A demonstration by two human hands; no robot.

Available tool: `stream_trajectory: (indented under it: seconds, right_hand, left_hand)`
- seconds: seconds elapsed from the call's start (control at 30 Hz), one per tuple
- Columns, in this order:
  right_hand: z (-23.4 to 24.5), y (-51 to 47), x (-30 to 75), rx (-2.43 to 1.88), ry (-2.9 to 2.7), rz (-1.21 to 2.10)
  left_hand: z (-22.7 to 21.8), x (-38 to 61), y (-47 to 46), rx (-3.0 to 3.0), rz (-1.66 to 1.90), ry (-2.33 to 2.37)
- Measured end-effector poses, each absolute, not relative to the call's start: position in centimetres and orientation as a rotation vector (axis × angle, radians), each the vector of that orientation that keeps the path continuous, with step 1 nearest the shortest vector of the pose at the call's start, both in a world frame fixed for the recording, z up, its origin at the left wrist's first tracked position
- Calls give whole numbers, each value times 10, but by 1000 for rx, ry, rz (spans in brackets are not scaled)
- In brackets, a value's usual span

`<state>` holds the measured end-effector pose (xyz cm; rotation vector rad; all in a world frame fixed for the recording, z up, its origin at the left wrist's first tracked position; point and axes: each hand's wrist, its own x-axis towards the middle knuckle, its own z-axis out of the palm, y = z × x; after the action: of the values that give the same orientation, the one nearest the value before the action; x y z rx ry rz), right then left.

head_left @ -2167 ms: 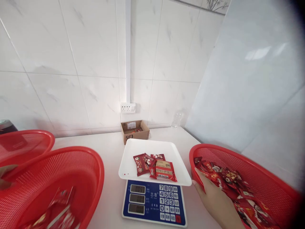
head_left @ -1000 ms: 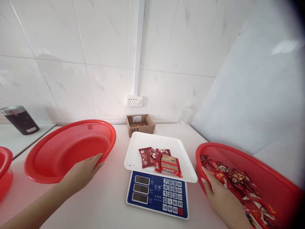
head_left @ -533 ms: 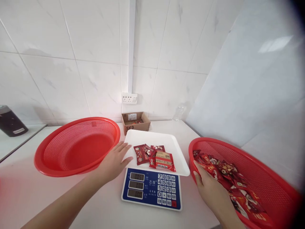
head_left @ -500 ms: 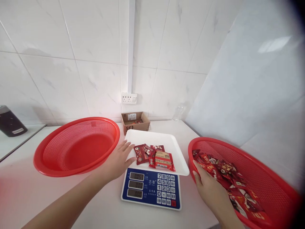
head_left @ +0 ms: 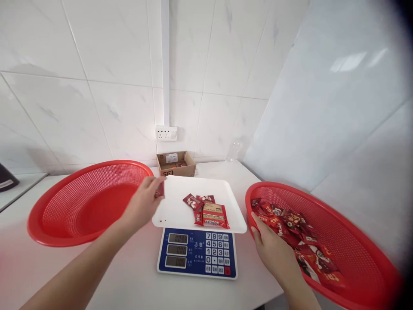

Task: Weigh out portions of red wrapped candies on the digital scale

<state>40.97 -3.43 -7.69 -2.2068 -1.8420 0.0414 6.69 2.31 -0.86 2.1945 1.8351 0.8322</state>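
Note:
My left hand (head_left: pixel 142 206) is closed on a small red snack packet (head_left: pixel 160 190) at the left edge of the white weighing tray (head_left: pixel 177 187). Several red packets (head_left: pixel 211 211), one with a tan panel, lie in a loose pile on that tray. Below it is the blue keypad panel of the scale (head_left: pixel 197 252), its display digits too faint to read surely. My right hand (head_left: pixel 274 249) grips the near left rim of the right-hand red basket (head_left: pixel 274 185), which holds many red packets (head_left: pixel 300 226).
A second red basket (head_left: pixel 135 163) stands on the left, beside my left forearm. Behind the tray sits a small cardboard box (head_left: pixel 177 171) with some packets inside. A clear plastic container (head_left: pixel 234 151) is against the wall, and a dark object (head_left: pixel 6 180) is at the far left.
My left hand has picked one packet off the pile and moved left with it to the tray's edge. My right hand stays on the basket rim. The view has turned slightly right.

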Motion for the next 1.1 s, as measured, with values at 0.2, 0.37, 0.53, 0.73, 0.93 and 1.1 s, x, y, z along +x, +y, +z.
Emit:
stream_trajectory:
  seconds: [0.2,0.37,0.53,0.73,0.93,1.1]
  right_hand:
    - [-75,-31,410,-1924,-1752,57]
    - [-61,-24,375,-1655,-1943,328]
    - [-56,-9,346,-1629,-2047,420]
    - [-57,-2,348,-1562,-1974,362]
    - [-33,-16,352,-1492,-1662,529]
    - [-15,-33,340,-1171,-1459,1177]
  left_hand:
    - [-4,7,12,2238,664,2273]
    - [-26,23,4,2346,696,2031]
    - [-40,71,-10,2409,726,1660]
    - [-44,108,-18,2337,688,1365]
    - [-37,129,-19,2206,823,1209]
    - [-21,139,-20,1714,1035,993]
